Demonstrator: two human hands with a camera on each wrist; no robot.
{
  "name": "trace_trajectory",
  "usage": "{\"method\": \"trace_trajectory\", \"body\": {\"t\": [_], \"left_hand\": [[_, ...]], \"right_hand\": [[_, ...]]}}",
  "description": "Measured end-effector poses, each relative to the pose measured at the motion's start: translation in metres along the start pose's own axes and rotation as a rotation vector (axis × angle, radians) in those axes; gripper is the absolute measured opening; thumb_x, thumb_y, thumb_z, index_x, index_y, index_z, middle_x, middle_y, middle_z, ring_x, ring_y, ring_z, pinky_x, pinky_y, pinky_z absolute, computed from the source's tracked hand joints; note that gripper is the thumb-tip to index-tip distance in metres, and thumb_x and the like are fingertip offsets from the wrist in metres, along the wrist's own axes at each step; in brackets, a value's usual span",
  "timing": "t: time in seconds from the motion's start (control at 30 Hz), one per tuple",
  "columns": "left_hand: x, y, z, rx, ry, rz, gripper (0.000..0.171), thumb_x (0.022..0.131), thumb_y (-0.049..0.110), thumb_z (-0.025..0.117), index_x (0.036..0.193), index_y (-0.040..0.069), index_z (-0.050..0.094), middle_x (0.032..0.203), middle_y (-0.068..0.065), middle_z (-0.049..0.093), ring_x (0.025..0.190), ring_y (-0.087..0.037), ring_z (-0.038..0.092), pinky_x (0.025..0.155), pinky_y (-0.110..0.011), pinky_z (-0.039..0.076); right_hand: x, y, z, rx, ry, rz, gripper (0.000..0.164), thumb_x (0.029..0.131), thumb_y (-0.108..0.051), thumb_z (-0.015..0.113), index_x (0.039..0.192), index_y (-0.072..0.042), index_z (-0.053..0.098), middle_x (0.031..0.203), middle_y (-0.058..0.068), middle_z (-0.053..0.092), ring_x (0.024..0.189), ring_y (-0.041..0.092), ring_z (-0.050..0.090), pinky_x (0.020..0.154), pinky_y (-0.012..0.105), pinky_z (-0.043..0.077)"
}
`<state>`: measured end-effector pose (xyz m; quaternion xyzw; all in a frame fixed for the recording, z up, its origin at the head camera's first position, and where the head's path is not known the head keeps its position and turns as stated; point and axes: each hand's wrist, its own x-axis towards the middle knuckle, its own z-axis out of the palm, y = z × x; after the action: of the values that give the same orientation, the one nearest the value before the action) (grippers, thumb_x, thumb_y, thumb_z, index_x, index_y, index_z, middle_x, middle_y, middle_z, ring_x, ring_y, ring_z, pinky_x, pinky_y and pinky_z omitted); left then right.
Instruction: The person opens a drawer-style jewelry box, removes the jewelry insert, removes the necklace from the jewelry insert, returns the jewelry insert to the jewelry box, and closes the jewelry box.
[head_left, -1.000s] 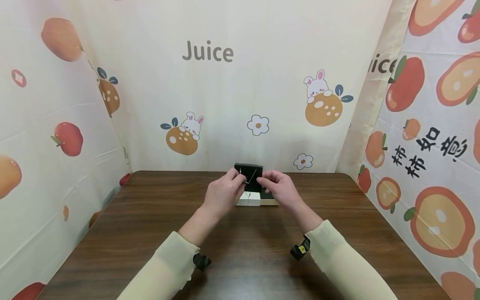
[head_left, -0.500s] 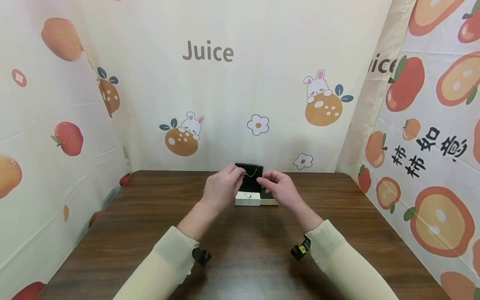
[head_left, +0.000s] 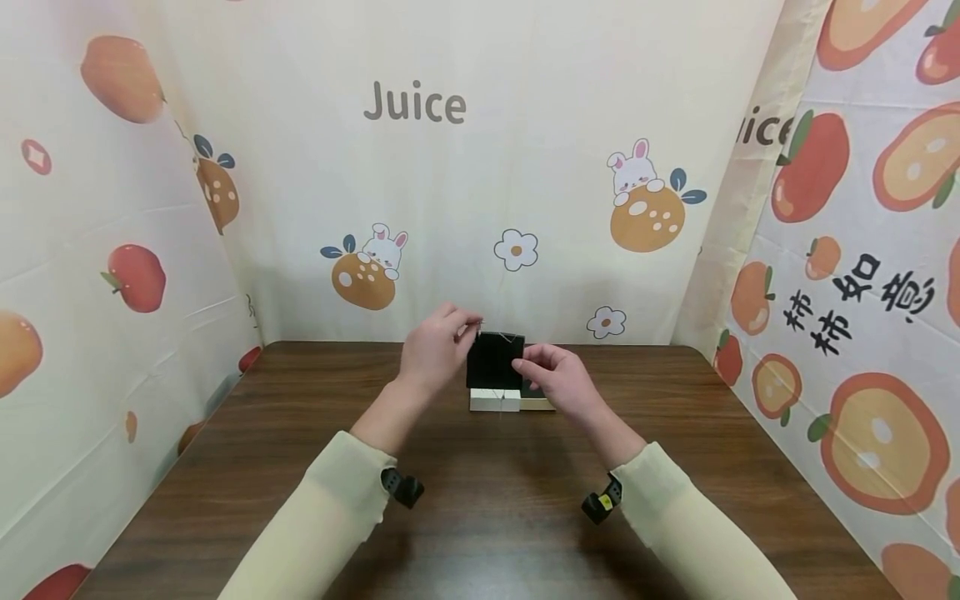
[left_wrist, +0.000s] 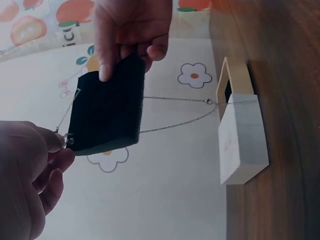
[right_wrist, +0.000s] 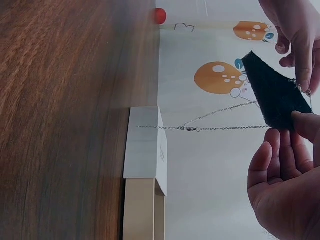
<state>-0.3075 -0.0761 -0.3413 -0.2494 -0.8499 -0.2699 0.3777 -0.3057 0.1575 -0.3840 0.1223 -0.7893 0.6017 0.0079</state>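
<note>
A black jewelry pad is held up over the back of the table, pinched at its right edge between the thumb and fingers of my right hand. My left hand is at the pad's upper left corner, thumb and index finger pinching a thin silver necklace there. In the left wrist view, part of the chain runs across the pad's top edge. The rest hangs below the pad in a loop, its clasp showing in the right wrist view and its tail overlapping the white box lid.
Beside the white lid, a beige box base with a dark inside stands on the brown wooden table. A fruit-printed curtain rises right behind the table's back edge, with more printed cloth on both sides.
My left hand has moved up and slightly left, drawing the necklace from the pad's front to its top edge. The pad has dipped slightly; my right hand stays nearly in place.
</note>
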Motion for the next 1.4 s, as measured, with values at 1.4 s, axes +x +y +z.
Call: {"method": "trace_trajectory", "body": {"t": [1.4], "left_hand": [[0.028,-0.039,-0.048,-0.113,0.191,-0.353,0.019,0.106,0.015,0.074,0.115,0.001,0.082,0.112,-0.016,0.078,0.093,-0.033,0.07,0.082,-0.044,0.064]], "right_hand": [[-0.009,0.009,-0.004,-0.042,-0.03,0.001,0.019,0.106,-0.022,0.074,0.114,-0.005,0.073,0.098,0.0,0.07,0.09,0.021,0.062,0.077,0.026,0.057]]}}
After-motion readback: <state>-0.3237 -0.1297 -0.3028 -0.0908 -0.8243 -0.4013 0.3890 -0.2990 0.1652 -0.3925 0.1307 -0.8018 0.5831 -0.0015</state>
